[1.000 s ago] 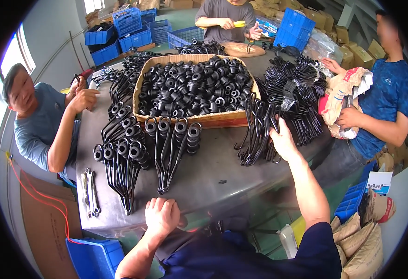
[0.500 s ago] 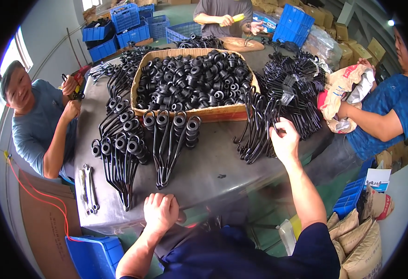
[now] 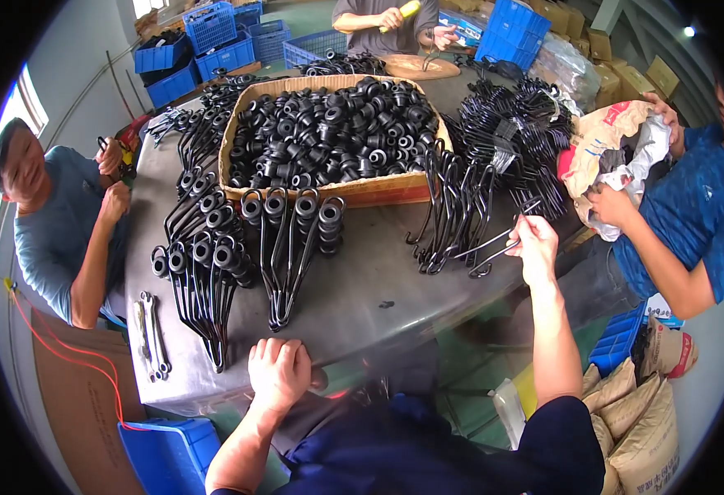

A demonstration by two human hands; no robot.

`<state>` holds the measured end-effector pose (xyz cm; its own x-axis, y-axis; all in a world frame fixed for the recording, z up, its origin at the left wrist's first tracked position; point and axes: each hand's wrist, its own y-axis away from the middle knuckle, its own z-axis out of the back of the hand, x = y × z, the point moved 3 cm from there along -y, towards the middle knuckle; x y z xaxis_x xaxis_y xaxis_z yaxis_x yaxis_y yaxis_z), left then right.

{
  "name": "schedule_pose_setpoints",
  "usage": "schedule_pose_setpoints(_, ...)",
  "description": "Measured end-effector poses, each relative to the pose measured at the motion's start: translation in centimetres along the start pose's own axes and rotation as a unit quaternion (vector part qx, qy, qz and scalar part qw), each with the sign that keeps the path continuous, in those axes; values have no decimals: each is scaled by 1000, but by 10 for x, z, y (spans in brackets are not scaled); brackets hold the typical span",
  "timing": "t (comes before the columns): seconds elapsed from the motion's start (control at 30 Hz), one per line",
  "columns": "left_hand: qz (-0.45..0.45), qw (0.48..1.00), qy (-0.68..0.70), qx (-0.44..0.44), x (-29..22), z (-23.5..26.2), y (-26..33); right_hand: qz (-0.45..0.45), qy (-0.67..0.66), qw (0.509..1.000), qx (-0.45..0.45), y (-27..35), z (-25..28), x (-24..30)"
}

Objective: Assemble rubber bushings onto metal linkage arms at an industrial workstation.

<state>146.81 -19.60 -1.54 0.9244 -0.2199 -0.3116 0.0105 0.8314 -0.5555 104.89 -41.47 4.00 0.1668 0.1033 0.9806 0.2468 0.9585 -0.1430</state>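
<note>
My right hand pinches a bent black metal hook rod over the right side of the table. Just left of it stands a row of similar black rods. My left hand is curled at the table's near edge; a rounded brownish end shows beside it, and what its fingers hold is hidden. Nearest that hand, bundles of black rods with rubber bushings on their ends lie on the metal tabletop. A cardboard box full of loose black bushings stands in the middle.
Wrenches lie at the table's left. A tangled rod pile is at the back right. One person sits left, another holds a paper sack at right, a third works opposite. A blue crate stands below the table.
My right hand has moved slightly right and down, lifting a rod away from the row. My left hand has barely shifted. The person at right reaches into the sack's opening.
</note>
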Motion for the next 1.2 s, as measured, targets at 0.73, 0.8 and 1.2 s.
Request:
schedule_pose_setpoints(0.73,15,988,151,-18,-10,10,-16,-25,-198,958,205,85,-94,44)
schedule_pose_setpoints(0.8,-6,987,161,-13,-24,23,-33,-3,-214,938,271,99,-125,65)
schedule_pose_setpoints(1.2,18,924,376,-70,-49,15,-129,60,-63,867,491,120,-196,67)
